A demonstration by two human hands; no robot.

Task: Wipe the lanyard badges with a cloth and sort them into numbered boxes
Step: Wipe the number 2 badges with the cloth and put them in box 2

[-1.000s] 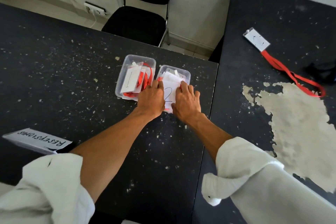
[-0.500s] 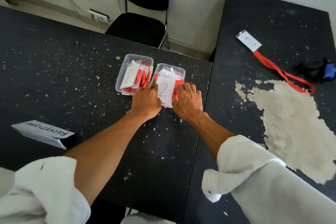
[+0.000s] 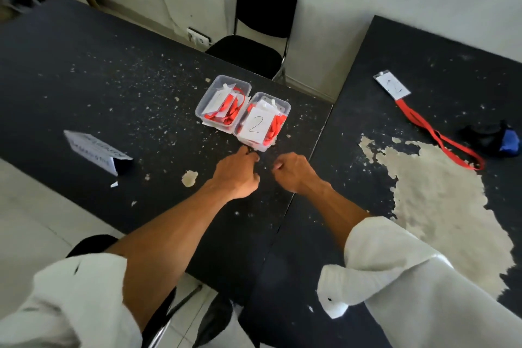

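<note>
On the left table (image 3: 84, 79), at its far right corner, side by side and touching: a clear left box (image 3: 204, 103) with white badges tangled in red straps, and a clear right box (image 3: 285, 107) with a badge marked 2 (image 3: 255, 125) lying on top of more red straps. Just near of the right box, left hand (image 3: 236, 172), fingers curled under and hidden, grasp impossible to tell. Beside it but apart, right hand (image 3: 295, 171), fingers clenched on nothing visible. On the right table (image 3: 423, 45), far side, one loose badge (image 3: 392, 87), its red lanyard (image 3: 436, 134) trailing toward a dark cloth (image 3: 490, 138) with a blue patch. Far left, a folded paper sign (image 3: 94, 151).
</note>
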